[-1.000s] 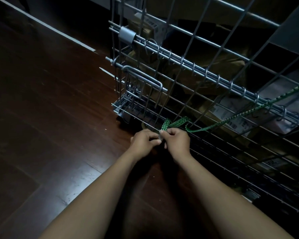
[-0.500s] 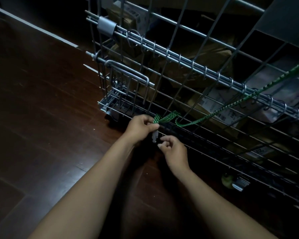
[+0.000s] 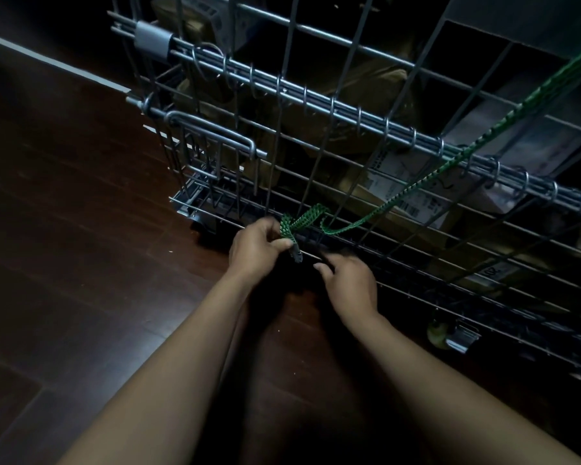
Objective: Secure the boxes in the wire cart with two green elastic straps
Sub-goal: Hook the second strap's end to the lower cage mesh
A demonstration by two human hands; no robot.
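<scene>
A green elastic strap (image 3: 413,187) runs from the upper right down across the wire cart (image 3: 346,115) to its lower front wires, where it loops around a wire. My left hand (image 3: 257,248) pinches the strap's end just above its grey metal hook (image 3: 296,255). My right hand (image 3: 348,280) hovers a little lower right of the hook with loosely curled fingers, holding nothing. Cardboard boxes (image 3: 413,193) with white labels lie inside the cart behind the mesh. Only one strap is in sight.
The cart stands on a dark wooden floor (image 3: 64,229). A caster wheel (image 3: 438,333) with a metal bracket shows under the cart at the lower right. A pale floor strip (image 3: 54,63) runs along the upper left.
My right hand has let go of the strap end and dropped down and to the right. My left hand keeps hold of the end near the hook. The view has shifted closer.
</scene>
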